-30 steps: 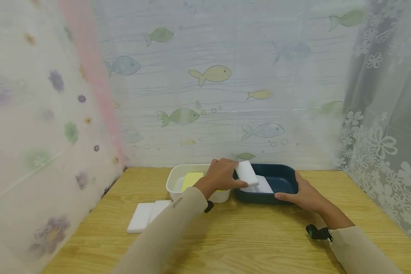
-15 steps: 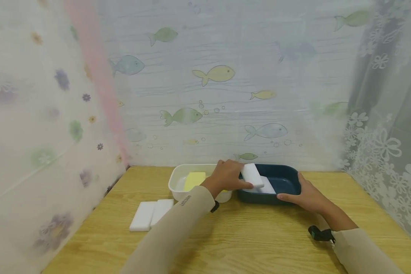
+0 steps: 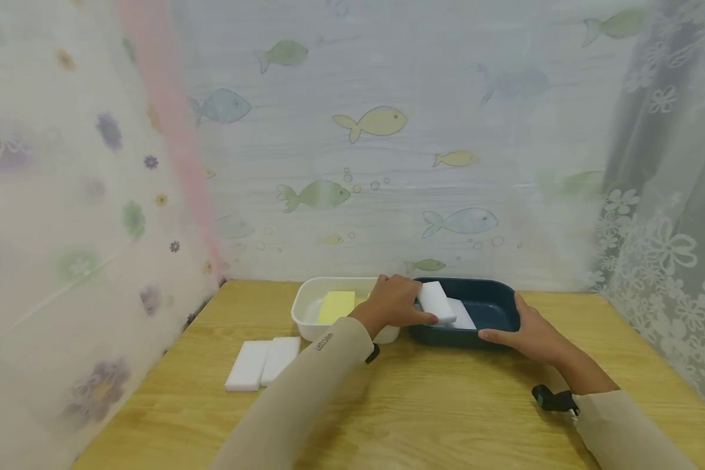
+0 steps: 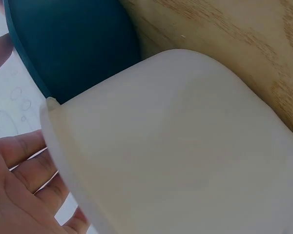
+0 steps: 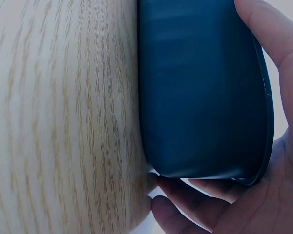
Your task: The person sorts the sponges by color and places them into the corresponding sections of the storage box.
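Note:
My left hand (image 3: 395, 301) reaches across the white bin and pinches a white sponge block (image 3: 437, 301) between thumb and fingers. This block is tilted, over the left part of the dark blue bin (image 3: 493, 310). Beneath it, a second white sponge block (image 3: 461, 316) leans inside that bin. My right hand (image 3: 531, 331) grips the right end of the dark blue bin, its thumb on the front rim and its fingers round the end wall. In the left wrist view, the white bin's wall (image 4: 176, 146) hides the held block; the left fingers (image 4: 31, 168) show beyond its rim.
The white bin (image 3: 301, 313) stands at the left of the dark blue one, with a yellow sponge (image 3: 337, 307) in it. Two more white sponge blocks (image 3: 248, 365) lie side by side on the wooden table (image 3: 423, 411), front left. A fish-print curtain (image 3: 382, 163) hangs behind.
My left hand has moved slightly right and lowered the tilted sponge block a little into the dark blue bin. The right hand keeps its grip. The head view has shifted slightly.

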`<control>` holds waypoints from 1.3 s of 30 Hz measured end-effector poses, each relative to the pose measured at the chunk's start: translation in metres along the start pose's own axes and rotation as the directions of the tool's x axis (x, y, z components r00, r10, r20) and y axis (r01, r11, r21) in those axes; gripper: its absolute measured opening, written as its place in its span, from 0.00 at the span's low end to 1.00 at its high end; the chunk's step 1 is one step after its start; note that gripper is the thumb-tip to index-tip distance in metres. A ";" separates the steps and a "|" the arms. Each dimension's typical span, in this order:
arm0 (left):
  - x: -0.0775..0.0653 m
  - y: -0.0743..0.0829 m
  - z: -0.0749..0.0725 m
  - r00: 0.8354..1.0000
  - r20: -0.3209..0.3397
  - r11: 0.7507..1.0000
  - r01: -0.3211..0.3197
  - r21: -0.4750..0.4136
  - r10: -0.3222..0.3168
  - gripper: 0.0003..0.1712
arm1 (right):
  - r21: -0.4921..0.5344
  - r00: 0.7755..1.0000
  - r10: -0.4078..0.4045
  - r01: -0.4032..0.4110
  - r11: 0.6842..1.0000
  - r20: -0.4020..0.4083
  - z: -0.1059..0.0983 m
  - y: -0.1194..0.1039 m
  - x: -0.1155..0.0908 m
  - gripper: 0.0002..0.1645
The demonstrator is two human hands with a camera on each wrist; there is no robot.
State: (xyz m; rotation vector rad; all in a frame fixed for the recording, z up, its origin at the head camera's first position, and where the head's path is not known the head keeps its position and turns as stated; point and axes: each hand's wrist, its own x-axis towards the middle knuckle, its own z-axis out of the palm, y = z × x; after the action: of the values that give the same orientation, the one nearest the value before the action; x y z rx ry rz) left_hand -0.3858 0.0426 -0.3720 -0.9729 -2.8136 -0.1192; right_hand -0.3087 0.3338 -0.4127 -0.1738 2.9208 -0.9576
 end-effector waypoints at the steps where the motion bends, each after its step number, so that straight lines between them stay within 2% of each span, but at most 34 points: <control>1: 0.001 0.000 0.001 1.000 0.002 1.000 -0.004 0.001 0.004 0.36 | -0.005 1.000 0.002 -0.002 1.000 -0.001 0.000 0.000 0.000 0.74; 17: -0.001 -0.001 0.002 1.000 0.028 0.999 0.004 0.045 -0.005 0.36 | 0.001 1.000 -0.019 0.019 1.000 -0.006 0.000 0.001 0.002 0.74; 25: 0.001 -0.001 0.005 0.999 0.043 0.999 -0.006 0.047 0.004 0.35 | 0.002 1.000 -0.005 0.005 1.000 0.004 0.000 0.000 0.000 0.73; 30: 0.002 0.001 0.004 0.999 0.051 0.998 -0.015 0.066 0.012 0.38 | -0.001 1.000 -0.008 0.008 1.000 0.003 -0.001 -0.001 -0.001 0.73; 39: 0.000 0.001 0.005 0.997 0.081 0.999 -0.009 0.050 0.005 0.38 | 0.006 1.000 -0.002 0.002 1.000 -0.003 -0.001 -0.001 -0.001 0.73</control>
State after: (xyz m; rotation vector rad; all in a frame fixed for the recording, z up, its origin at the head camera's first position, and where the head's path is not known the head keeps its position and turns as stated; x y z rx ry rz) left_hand -0.3858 0.0443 -0.3765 -0.9983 -2.8705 -0.0076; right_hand -0.3082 0.3338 -0.4114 -0.1749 2.9201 -0.9676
